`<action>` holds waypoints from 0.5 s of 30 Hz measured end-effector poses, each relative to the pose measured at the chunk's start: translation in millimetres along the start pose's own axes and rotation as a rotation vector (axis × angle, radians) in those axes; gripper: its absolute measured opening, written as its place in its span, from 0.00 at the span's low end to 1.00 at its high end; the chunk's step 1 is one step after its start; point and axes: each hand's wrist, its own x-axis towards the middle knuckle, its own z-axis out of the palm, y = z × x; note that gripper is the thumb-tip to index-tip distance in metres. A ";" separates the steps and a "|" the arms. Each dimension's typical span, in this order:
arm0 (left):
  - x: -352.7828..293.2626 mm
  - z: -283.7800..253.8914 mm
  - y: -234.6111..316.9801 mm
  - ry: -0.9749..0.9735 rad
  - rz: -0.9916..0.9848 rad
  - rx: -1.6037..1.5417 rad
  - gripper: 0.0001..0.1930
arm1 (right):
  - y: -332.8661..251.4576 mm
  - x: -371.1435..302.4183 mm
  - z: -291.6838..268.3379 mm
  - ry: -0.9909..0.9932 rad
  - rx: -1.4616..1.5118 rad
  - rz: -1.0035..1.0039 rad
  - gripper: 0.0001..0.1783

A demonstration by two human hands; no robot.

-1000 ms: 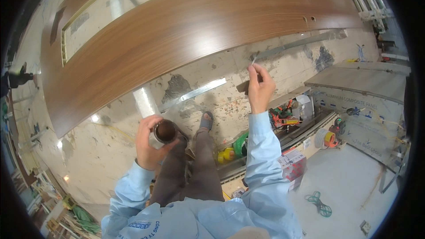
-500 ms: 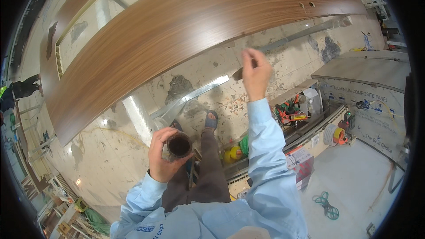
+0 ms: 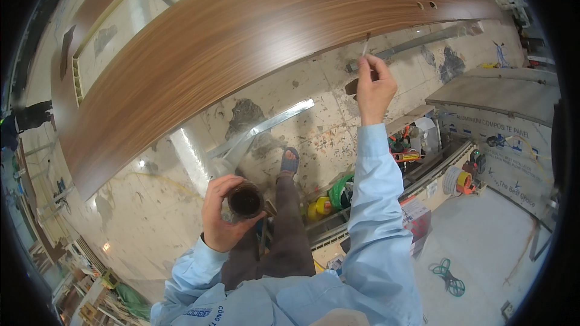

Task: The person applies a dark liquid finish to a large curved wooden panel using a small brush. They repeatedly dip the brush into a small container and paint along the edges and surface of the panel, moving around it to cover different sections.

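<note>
My left hand (image 3: 221, 216) wraps round a small round cup (image 3: 245, 200), its mouth facing up and its inside dark brown. Out in front, my right hand (image 3: 376, 87) pinches a thin pale stick with a dark tip (image 3: 365, 48), which looks like a small brush. The tip meets the near edge of a large brown wood-grain panel (image 3: 241, 36) in the view; whether it touches cannot be made out. A rectangular cutout opens in the panel at the far left, and two small round holes show at its right.
Metal strips (image 3: 269, 122) lie on the stained floor (image 3: 151, 217) below the panel. At my right stands an open box of tools (image 3: 408, 145) beside a white surface (image 3: 477, 253) bearing green-handled scissors (image 3: 447, 278). A tape-like roll (image 3: 454, 181) sits at that surface's far edge.
My right hand has moved forward and to the right, bringing the thin stick to the panel's edge. The left hand and cup have barely shifted.
</note>
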 end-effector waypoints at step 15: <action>-30.5 -36.3 -14.0 0.017 -0.002 0.004 0.41 | -48.7 -76.7 35.6 -0.160 0.056 -0.040 0.07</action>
